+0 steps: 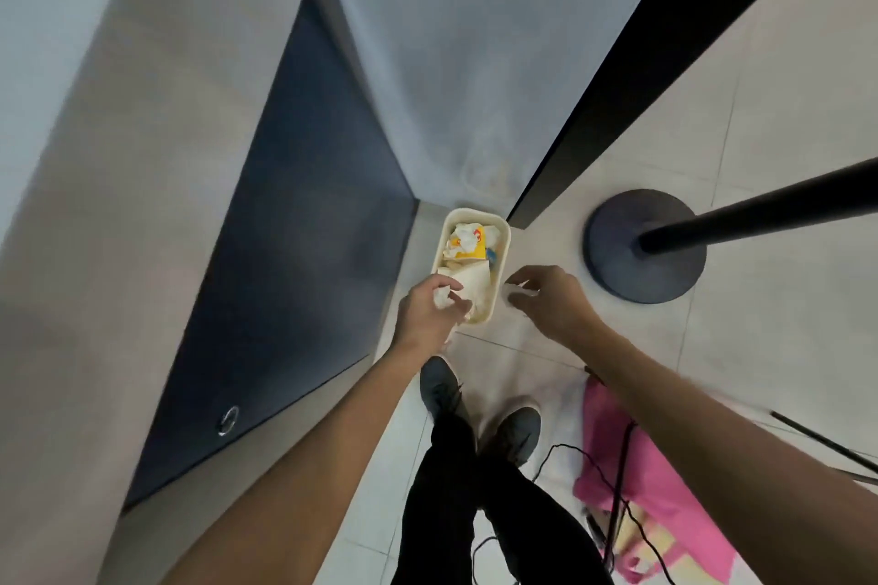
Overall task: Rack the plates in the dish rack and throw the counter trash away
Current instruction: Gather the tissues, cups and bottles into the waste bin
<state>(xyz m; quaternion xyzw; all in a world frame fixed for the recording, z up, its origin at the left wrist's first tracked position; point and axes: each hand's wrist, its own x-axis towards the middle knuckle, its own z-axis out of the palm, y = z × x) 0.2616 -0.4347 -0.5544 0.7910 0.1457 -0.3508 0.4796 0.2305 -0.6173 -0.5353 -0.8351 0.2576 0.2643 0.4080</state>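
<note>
A small cream trash bin (502, 237) stands on the floor in the corner, holding crumpled white paper and a yellow wrapper. My left hand (427, 314) hovers over the bin's near edge and grips a crumpled white tissue (442, 297). My right hand (546, 299) is just right of the bin, fingers curled round another white scrap of paper (519, 291). No plates or dish rack are in view.
A dark cabinet door (285, 228) with a round metal pull runs along the left. A black stand with a round base (646, 247) is on the tiled floor at right. A pink cloth (632, 466) and black cables lie beside my feet.
</note>
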